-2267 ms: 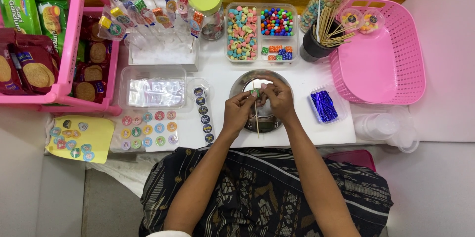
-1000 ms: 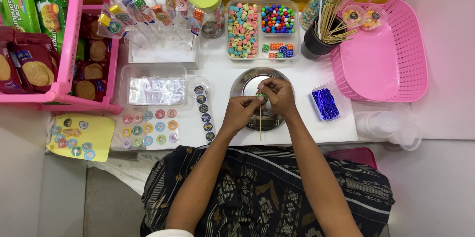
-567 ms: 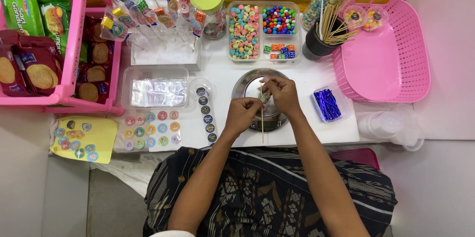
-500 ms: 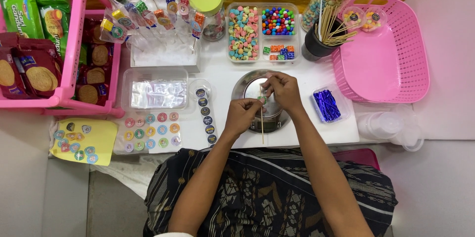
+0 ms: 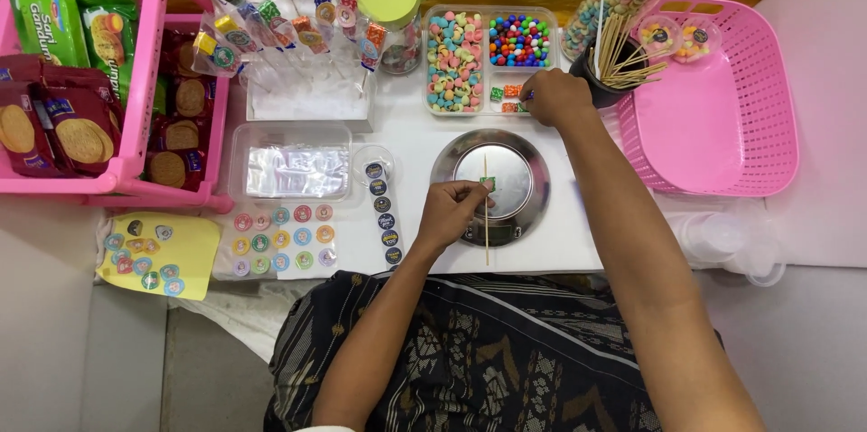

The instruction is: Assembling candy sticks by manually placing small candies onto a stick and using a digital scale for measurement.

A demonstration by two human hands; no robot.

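Above steel plate (image 5: pixel 517 181), candy tray (image 5: pixel 488 60), right hand (image 5: pixel 555 96)

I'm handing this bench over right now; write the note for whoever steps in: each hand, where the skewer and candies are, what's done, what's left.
Left hand: holds the thin wooden skewer over the round steel plate, pinching a small green square candy already on it.
Right hand: away from the plate, fingers at the lower-right compartment of the clear divided candy tray, among the small square candies. Whether it has gripped one cannot be told.
Done: one candy threaded.
Left: the rest of the skewer is bare.
Spare skewers stand in the dark cup beside the pink plastic basket.
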